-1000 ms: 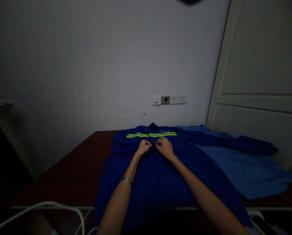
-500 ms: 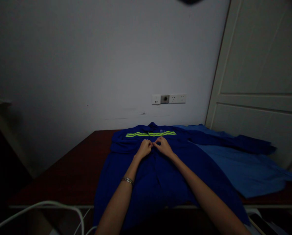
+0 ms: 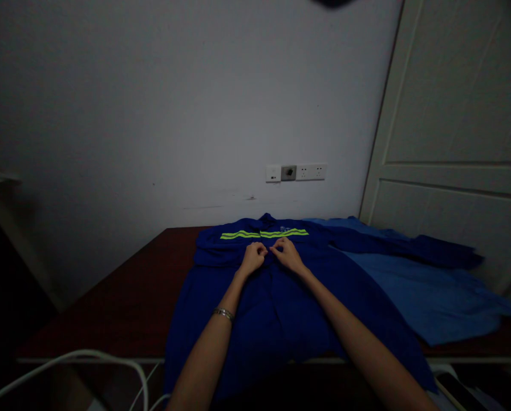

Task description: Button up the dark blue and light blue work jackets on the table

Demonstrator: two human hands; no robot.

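Observation:
A dark blue work jacket with yellow-green reflective stripes across its chest lies spread on the table, its lower part hanging over the front edge. My left hand is at the front placket just below the stripes, fingertips pinched at the cloth's edge. Facing it from the other side, my right hand pinches at the same placket, thumb and forefinger together. A small gap separates the two hands. Whatever small part of the placket lies between the fingertips is too small to make out.
A lighter blue garment lies to the right, partly under the jacket's sleeve. The dark red table meets a wall with sockets. A white cable loops at the front left; a pale panelled door stands right.
My fingertips have drawn slightly apart at the placket, the right hand shifting a little to the right. The jacket lies almost as before.

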